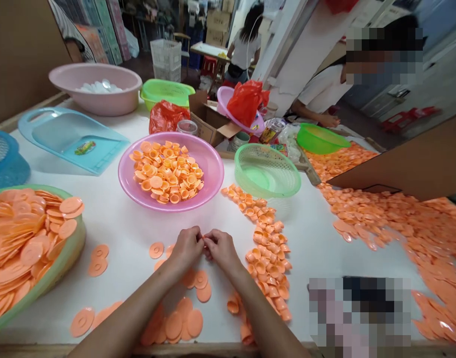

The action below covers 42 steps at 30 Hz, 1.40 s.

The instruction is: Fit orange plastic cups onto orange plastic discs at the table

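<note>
My left hand [188, 245] and my right hand [222, 248] meet over the middle of the white table, fingertips pinched together. A speck of orange shows between them, but the piece itself is hidden by the fingers. Flat orange plastic discs [174, 325] lie scattered under and around my forearms. Just right of my right hand runs a long heap of small orange plastic cups [268, 258]. Beyond my hands stands a pink basin [125, 186] holding many orange cup-shaped pieces [168, 171].
A green basin [81, 243] piled with orange discs stands at the left. Blue scoop [52, 134], pale pink tub [96, 99] and green colander [267, 171] sit farther back. More discs [392, 214] spread at right, beside a brown board [410, 171]. Another person [321, 94] sits at the far right.
</note>
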Motion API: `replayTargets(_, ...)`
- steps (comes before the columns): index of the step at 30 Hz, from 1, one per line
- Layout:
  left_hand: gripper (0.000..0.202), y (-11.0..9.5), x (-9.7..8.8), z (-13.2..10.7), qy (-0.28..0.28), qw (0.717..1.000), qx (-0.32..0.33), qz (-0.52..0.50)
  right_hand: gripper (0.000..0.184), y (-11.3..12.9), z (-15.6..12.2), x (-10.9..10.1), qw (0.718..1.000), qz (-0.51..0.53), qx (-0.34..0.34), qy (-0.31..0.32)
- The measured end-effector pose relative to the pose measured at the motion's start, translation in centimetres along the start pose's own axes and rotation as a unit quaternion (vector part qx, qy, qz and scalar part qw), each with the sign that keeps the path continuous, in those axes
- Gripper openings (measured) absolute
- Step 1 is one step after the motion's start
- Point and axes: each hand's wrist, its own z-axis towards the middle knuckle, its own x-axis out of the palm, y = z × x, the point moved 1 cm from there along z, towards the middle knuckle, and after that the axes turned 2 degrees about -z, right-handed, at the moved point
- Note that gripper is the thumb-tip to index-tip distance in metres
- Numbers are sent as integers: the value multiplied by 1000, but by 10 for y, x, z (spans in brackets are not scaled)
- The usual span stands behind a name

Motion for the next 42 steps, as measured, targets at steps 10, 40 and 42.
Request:
replayTargets(10, 25, -88, -161, 8, -376, 892, 212, 139, 22, -37, -65, -82, 944, -297, -54, -131)
replayTargets(40, 8, 16, 5, -14, -17, 959, 177, 220, 12, -32, -34, -19, 949, -124, -201, -210)
replayTargets(42, 9, 16, 5, -15, -19, 960, 179, 214, 12, -30, -32, -9, 941, -138, -219, -218)
